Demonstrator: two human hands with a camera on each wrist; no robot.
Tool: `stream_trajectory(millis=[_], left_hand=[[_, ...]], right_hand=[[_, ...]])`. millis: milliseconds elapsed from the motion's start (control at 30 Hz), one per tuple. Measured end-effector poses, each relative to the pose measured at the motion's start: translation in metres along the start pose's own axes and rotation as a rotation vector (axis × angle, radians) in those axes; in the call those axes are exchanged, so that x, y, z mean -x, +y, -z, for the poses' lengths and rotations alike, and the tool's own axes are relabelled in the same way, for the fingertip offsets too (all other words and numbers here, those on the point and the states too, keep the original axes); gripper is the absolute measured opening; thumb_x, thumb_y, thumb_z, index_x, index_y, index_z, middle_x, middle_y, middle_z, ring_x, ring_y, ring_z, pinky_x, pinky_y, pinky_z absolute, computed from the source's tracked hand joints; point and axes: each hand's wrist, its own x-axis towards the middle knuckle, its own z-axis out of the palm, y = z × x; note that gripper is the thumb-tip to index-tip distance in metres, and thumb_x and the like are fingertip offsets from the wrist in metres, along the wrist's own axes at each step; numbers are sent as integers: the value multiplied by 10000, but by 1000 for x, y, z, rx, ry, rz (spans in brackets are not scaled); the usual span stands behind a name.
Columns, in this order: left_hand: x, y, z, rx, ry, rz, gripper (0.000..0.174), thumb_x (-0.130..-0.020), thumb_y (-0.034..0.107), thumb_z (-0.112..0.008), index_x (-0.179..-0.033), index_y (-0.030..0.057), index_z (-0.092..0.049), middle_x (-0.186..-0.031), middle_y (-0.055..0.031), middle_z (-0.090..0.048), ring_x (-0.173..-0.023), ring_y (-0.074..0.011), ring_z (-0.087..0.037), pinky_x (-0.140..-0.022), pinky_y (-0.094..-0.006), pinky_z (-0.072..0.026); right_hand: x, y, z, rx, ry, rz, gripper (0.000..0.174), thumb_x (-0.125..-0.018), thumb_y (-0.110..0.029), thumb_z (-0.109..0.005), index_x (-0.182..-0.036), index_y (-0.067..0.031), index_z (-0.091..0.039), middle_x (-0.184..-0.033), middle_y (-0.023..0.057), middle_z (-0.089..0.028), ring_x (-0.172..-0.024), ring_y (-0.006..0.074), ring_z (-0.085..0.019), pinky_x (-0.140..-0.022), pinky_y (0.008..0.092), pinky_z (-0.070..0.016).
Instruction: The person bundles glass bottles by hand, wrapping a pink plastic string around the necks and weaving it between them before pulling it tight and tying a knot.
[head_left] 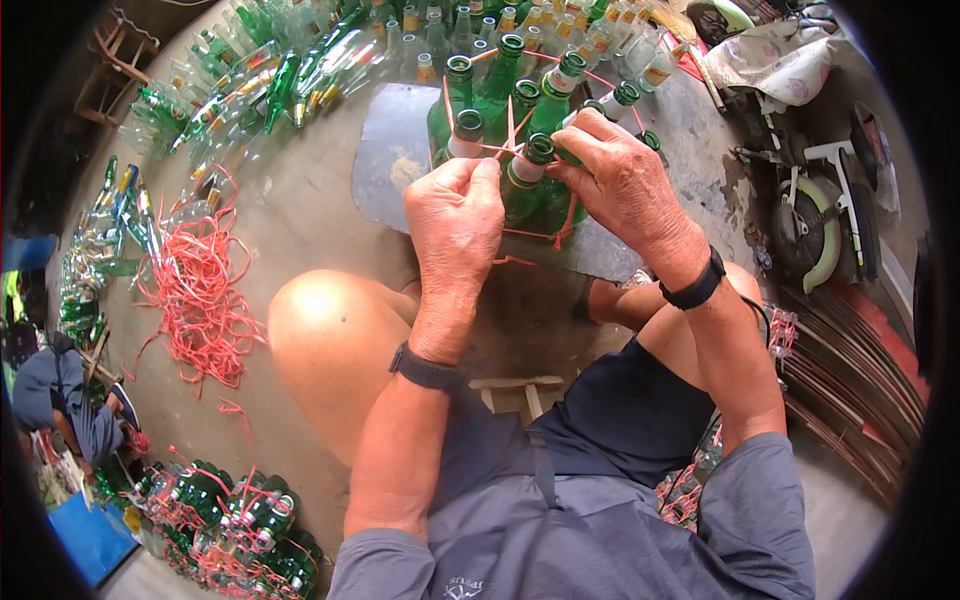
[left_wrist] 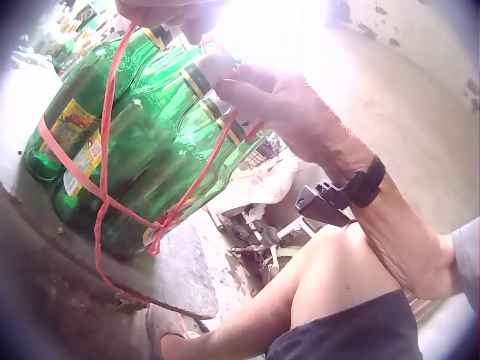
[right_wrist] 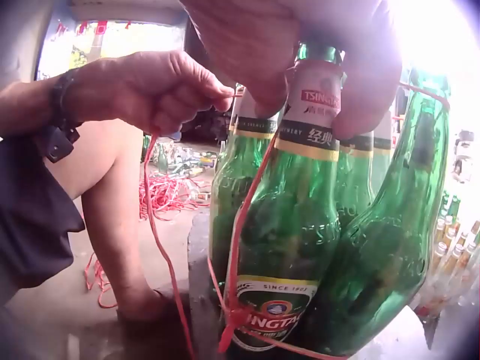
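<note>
Guess I'm mid-tie, left hand (head_left: pixel 455 205) and right hand (head_left: pixel 625 180) fingers pinching string (left_wrist: pixel 108 120) beside bottles (right_wrist: pixel 292 210), so next needs steady tension.

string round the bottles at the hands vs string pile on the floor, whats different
The thin red plastic string round the green glass bottles runs fairly straight; the tangled red plastic string pile is loosely looped. The string shows few strands; the pile, many. Both look similar in colour.
</note>
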Motion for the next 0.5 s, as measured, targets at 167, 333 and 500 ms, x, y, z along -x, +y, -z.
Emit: stream_trajectory(millis=[167,333,500], left_hand=[[5,7,2,-87,-4,-18,193,-1003,95,-719,-946,-79,-779,-709,-25,-698,-686,-51,-576,-624,-300,-493],[3,13,5,-109,-49,-23,182,-1011,82,-707,-972,-79,-782,-731,-32,-712,-699,-59,-594,-634,-300,-501],[-4,17,14,-224,-82,-161,159,-1003,76,-709,-977,-59,-788,-711,-80,-717,-667,-77,-612,-614,-315,-501]], right_hand=[[0,-2,3,-46,-69,-1,337,-880,-297,-854,-1077,-58,-723,-1015,93,-670,-930,331,-722,-795,444,-596],[-4,-6,-6,-65,-7,-92,325,-895,-392,-773,-849,-77,-704,-912,109,-646,-839,354,-717,-717,475,-585],[-4,-13,-7,-22,15,-128,418,-896,-465,-796,-829,-65,-693,-887,99,-636,-823,340,-715,-698,469,-581]])
